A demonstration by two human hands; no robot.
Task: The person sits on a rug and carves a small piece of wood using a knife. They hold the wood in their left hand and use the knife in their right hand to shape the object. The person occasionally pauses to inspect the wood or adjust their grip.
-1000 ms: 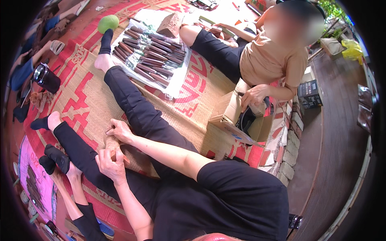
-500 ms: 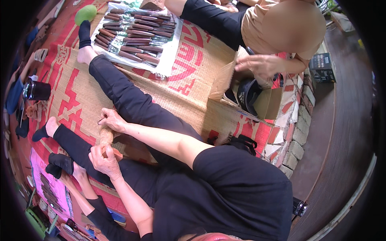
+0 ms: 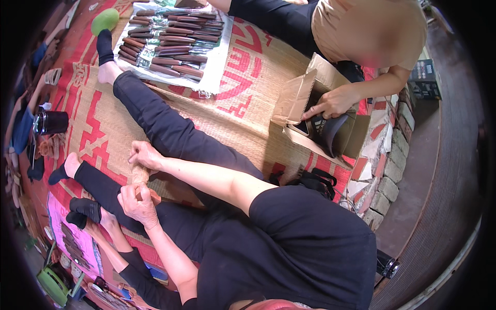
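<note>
My left hand (image 3: 138,205) is closed around the lower end of a pale carved wood piece (image 3: 139,174), held above my lap. A reddish-orange part (image 3: 154,196) shows beside the fingers; what it is I cannot tell. My right hand (image 3: 146,156) is closed at the upper end of the piece, its fingers pinched. Whatever it grips is mostly hidden; only a small dark bit shows at the fingertips. Past my outstretched leg, many dark-handled carving tools (image 3: 181,39) lie in rows on a white cloth (image 3: 219,67).
A person's hand (image 3: 333,103) reaches into an open cardboard box (image 3: 294,98) holding a dark cap (image 3: 330,132). A patterned mat (image 3: 248,108) lies beneath us. A green balloon-like object (image 3: 105,20) is by my foot, a black jar (image 3: 51,122) at left. Brick edging (image 3: 385,191) runs at right.
The other person's hand has gone down into the cardboard box, and that person has leaned over. My two hands stay almost in place on the wood piece; the view has shifted slightly.
</note>
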